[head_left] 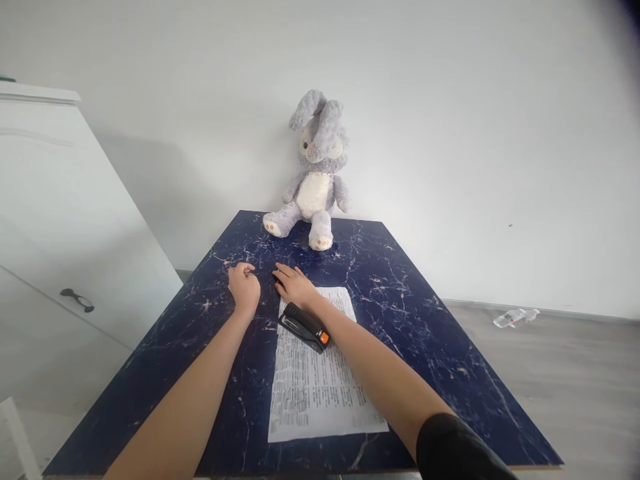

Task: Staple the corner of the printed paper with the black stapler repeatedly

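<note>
A printed sheet of paper (320,380) lies on the dark blue marbled table (425,333). A black stapler (304,327) with an orange end rests on the sheet's upper left part. My right hand (294,283) lies flat on the table just past the paper's far edge, fingers stretched out and holding nothing. My left hand (243,287) rests on the table to the left of it, fingers curled into a loose fist with nothing visible in it. Both hands are beyond the stapler and do not touch it.
A grey and white plush rabbit (314,180) sits at the table's far edge against the white wall. A white cabinet (60,220) with a dark handle stands at the left. A clear plastic bottle (515,317) lies on the grey floor at the right.
</note>
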The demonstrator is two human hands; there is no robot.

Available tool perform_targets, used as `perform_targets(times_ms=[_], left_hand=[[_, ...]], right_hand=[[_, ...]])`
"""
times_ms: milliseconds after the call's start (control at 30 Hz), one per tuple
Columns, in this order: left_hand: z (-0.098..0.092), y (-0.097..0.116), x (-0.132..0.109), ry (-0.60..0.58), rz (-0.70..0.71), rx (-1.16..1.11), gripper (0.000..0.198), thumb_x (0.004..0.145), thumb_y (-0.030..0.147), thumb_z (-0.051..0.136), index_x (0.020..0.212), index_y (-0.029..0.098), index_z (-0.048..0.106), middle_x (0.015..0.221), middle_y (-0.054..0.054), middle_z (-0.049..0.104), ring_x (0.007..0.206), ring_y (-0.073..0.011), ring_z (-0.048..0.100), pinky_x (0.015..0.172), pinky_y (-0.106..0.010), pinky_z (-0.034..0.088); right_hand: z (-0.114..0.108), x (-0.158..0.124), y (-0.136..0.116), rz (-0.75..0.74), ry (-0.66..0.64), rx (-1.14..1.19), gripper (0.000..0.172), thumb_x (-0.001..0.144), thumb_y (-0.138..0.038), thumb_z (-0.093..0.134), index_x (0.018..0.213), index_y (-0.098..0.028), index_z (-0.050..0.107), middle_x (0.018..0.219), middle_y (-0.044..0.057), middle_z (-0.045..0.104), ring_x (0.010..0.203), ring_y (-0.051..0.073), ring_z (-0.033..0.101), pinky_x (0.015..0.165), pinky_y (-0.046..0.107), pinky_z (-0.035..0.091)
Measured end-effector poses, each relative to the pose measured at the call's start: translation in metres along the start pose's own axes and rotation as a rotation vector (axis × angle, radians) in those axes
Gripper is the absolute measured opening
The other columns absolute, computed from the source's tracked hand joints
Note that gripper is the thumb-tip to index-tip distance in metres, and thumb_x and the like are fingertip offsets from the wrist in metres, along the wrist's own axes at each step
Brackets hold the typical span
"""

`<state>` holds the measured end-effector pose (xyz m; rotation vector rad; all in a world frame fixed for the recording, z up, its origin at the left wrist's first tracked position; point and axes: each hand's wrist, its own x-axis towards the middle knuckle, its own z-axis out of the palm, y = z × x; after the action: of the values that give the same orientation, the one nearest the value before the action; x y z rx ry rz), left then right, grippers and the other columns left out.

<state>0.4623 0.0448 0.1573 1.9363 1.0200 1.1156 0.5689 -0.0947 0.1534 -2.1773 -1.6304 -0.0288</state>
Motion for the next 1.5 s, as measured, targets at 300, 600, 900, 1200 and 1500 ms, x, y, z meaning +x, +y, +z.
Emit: perform_targets(times_ms=[300, 600, 900, 1200, 1500], left_hand=[[-0.002, 0.003, -0.001, -0.009, 0.035, 0.005, 0.031, 0.074, -0.003, 0.045, 0.081, 0.021, 0.062, 0.090, -0.006, 0.058, 0.093, -0.0248, 0.060, 0.095, -0.041, 0.046], [0.011, 0.018, -0.026, -0.187, 0.147, -0.262, 0.025, 0.071, 0.008, 0.043, 0.079, 0.021, 0.063, 0.084, -0.004, 0.065, 0.079, -0.0196, 0.062, 0.081, -0.032, 0.049], [0.023, 0.043, -0.060, -0.915, 0.184, -0.415, 0.033, 0.072, 0.018, 0.043, 0.083, 0.021, 0.074, 0.090, -0.006, 0.074, 0.087, -0.0223, 0.067, 0.076, -0.032, 0.052], [0.020, 0.053, -0.063, -0.877, 0.044, -0.509, 0.027, 0.088, 0.027, 0.048, 0.085, 0.019, 0.074, 0.090, -0.008, 0.075, 0.086, -0.0217, 0.070, 0.082, -0.033, 0.055], [0.022, 0.050, -0.058, -0.847, -0.241, -0.700, 0.059, 0.097, 0.060, 0.044, 0.083, 0.012, 0.076, 0.094, -0.017, 0.078, 0.089, -0.0266, 0.074, 0.091, -0.041, 0.057]], right_hand=[[-0.004, -0.004, -0.005, -0.008, -0.128, -0.026, 0.050, 0.107, -0.037, 0.038, 0.157, -0.028, 0.040, 0.169, 0.005, 0.030, 0.156, 0.032, 0.024, 0.122, 0.070, 0.017], [-0.087, -0.071, -0.016, 0.179, 0.171, 0.449, 0.034, 0.104, -0.046, 0.047, 0.110, -0.018, 0.065, 0.106, 0.008, 0.069, 0.091, 0.020, 0.064, 0.086, 0.037, 0.052], [-0.087, -0.155, -0.034, 0.133, -0.063, 0.235, 0.016, 0.084, -0.024, 0.069, 0.092, -0.021, 0.055, 0.089, 0.002, 0.060, 0.072, 0.016, 0.055, 0.063, 0.029, 0.040], [-0.118, -0.158, 0.027, 0.040, -0.254, 0.631, 0.037, 0.092, -0.045, 0.070, 0.120, -0.021, 0.063, 0.109, 0.006, 0.063, 0.086, 0.018, 0.059, 0.074, 0.030, 0.048], [-0.117, -0.159, 0.050, 0.058, -0.345, 0.913, 0.041, 0.093, -0.049, 0.070, 0.123, -0.020, 0.070, 0.108, 0.006, 0.065, 0.085, 0.016, 0.060, 0.078, 0.031, 0.051]])
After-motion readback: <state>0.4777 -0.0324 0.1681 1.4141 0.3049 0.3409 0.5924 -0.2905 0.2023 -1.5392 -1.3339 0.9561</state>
